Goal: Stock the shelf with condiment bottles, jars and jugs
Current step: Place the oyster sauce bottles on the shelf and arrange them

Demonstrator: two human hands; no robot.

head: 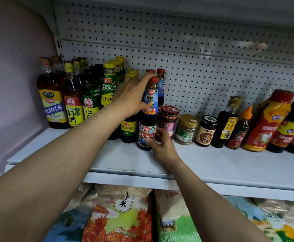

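Grip status: your left hand (131,95) curls round the upper body of a red-capped oyster sauce bottle (150,100), thumb on its blue label, fingers reaching its neck. Your right hand (162,144) pinches the lower label of a second oyster sauce bottle (146,133), which stands upright on the shelf (212,165) directly below and in front of the left-hand grip. Just right of the right-hand grip stands a red-lidded jar (169,119); left of both grips, yellow-capped bottles (108,84).
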